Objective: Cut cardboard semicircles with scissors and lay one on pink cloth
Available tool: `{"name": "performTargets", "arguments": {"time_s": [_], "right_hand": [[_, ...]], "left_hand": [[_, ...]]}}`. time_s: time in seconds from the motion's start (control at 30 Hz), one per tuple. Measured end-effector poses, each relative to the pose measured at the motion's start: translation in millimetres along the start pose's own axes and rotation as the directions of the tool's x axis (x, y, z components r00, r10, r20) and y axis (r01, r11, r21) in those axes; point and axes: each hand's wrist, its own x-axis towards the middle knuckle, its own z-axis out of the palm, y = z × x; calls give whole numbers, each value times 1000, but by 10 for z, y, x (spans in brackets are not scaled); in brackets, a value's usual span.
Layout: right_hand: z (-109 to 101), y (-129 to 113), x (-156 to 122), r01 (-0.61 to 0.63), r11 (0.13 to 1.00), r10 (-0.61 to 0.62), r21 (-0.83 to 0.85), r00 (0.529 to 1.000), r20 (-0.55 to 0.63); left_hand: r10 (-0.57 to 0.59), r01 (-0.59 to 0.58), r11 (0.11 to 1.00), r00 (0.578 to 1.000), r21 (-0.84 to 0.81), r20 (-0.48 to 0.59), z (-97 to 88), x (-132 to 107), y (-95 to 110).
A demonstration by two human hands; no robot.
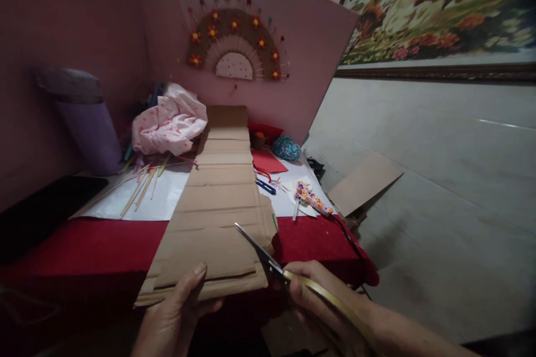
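One view was taken, from the camera on your head, aimed forward and down. Your left hand (pixel 171 309) and right hand (pixel 320 293) came nearest to it, low in frame. You faced the pink panel (pixel 301 61), which stood at the back, beyond the red cloth (pixel 109 245) at middle range. The tiled wall (pixel 439 139) ran along your right, its framed picture (pixel 452 17) cut by the frame edge.

Your left hand (pixel 178 307) has fingers partly hidden under the cardboard (pixel 218 195) and is cut off below. Your right hand (pixel 320 290) covers part of the scissors (pixel 268 260). Toward the back edge of the table (pixel 104 242), the pink cloth (pixel 170 122) half hides something bluish you can't identify. The wall painting (pixel 444 22) runs out of view at right.
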Motion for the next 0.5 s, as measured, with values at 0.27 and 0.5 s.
{"name": "performTargets", "arguments": {"time_s": [0.27,0.5], "right_hand": [[-124,-173,199,70,993,-54,-97,986,157],[-44,-159,183,112,994,-111,4,984,136]], "left_hand": [[-28,28,1000,1000,0,-1,-74,-22,41],[-108,109,994,994,-22,36,-151,-42,70]]}}
